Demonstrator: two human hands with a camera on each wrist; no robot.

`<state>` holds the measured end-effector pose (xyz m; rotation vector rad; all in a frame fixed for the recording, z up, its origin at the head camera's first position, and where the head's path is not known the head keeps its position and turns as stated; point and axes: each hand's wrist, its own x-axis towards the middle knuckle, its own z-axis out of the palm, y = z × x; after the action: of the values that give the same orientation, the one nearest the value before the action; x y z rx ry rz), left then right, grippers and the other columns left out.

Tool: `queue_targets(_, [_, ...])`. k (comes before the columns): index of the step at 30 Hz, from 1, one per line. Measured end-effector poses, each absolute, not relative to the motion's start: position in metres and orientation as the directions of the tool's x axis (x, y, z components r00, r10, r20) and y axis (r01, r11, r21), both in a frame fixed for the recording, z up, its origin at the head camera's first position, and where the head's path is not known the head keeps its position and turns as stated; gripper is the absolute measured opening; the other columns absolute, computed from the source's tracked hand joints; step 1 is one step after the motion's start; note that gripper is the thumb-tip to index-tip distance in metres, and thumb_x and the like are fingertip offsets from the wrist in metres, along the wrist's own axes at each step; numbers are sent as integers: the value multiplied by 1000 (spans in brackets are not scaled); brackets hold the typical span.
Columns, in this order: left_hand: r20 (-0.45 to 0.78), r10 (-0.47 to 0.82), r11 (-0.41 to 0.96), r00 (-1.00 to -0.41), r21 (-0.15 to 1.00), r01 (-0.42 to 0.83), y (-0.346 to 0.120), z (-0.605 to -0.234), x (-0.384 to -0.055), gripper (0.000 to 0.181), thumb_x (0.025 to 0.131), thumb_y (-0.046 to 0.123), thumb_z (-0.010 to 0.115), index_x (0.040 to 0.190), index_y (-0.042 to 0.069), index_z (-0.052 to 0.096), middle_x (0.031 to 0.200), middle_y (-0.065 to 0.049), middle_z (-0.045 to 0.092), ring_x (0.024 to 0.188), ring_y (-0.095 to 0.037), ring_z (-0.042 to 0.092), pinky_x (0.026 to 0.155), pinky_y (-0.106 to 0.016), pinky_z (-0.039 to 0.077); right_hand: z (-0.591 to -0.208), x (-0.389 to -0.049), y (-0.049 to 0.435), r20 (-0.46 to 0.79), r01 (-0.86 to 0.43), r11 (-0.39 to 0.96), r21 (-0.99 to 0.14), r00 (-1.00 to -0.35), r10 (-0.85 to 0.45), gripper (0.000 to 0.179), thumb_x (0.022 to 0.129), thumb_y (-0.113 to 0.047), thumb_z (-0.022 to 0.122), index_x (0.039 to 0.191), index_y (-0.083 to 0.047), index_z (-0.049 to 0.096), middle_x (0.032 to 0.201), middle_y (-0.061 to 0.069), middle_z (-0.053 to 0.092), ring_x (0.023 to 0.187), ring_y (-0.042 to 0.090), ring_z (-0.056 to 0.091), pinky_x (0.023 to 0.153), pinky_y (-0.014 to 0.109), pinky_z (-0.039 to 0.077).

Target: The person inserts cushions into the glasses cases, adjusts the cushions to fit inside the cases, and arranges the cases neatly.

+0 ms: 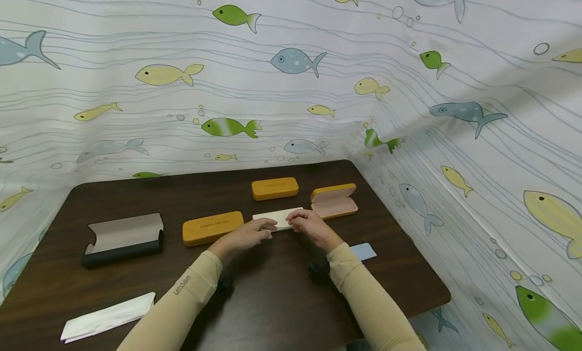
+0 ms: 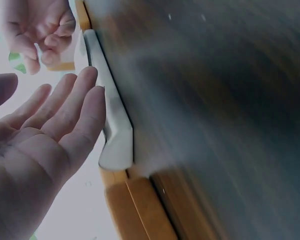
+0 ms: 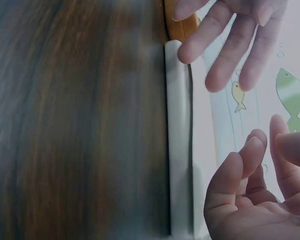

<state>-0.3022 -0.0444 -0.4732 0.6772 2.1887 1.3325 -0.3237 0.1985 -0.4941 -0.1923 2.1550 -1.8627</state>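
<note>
A flat, white folded cloth (image 1: 283,217) lies on the table between and just beyond my hands. My left hand (image 1: 251,234) hovers at its left end, fingers fairly straight and holding nothing. Over the right end is my right hand (image 1: 313,229), its fingers loosely bent with nothing visible between them. In the left wrist view, the extended left fingers (image 2: 65,107) show beside the cloth (image 2: 115,115). The right wrist view shows the bent right fingers (image 3: 230,175) near the cloth's layered edge (image 3: 179,125); whether they touch it, I cannot tell.
A shut orange glasses case (image 1: 212,229) is left of the cloth, and another orange case (image 1: 275,188) sits behind. An opened orange case (image 1: 334,200) stands right. Farther left are an opened dark case (image 1: 124,240) and a white folded cloth (image 1: 108,316). A pale blue cloth (image 1: 364,251) lies by the right wrist.
</note>
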Motion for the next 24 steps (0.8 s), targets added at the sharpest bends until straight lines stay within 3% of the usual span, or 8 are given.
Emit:
queue_targets(4, [-132, 662, 392, -738, 900, 191, -34, -475, -304, 43, 106, 9, 45, 146, -3, 45, 143, -23, 54, 125, -36, 58, 100, -55, 48, -489, -320, 213, -111, 68, 163, -984, -956, -271, 18, 102, -5, 52, 96, -3, 69, 97, 5, 62, 85, 19, 57, 81, 30, 51])
queue_targets(8, [-118, 683, 398, -720, 888, 232, -21, -478, -306, 41, 105, 9, 47, 144, -3, 48, 140, -21, 57, 122, -34, 60, 97, -52, 50, -487, -316, 230, -123, 81, 178, -981, -962, -243, 17, 102, -5, 51, 97, -4, 67, 98, 5, 63, 85, 19, 58, 82, 32, 50])
queue_targets(17, [-112, 733, 422, -671, 848, 320, 11, -481, -301, 41, 106, 9, 45, 145, -4, 48, 143, -20, 55, 133, -35, 52, 110, -52, 41, -485, -305, 269, -156, 118, 227, -967, -975, -158, 19, 107, -9, 46, 97, -3, 61, 93, 5, 61, 81, 17, 56, 78, 31, 48])
queue_targets(24, [-103, 761, 439, -641, 808, 392, 36, -482, -292, 39, 106, 9, 47, 142, -3, 51, 142, -18, 57, 133, -33, 53, 110, -50, 41, -488, -298, 298, -186, 161, 222, -962, -978, -96, 21, 107, -8, 47, 108, 8, 61, 93, 4, 62, 80, 16, 56, 77, 31, 48])
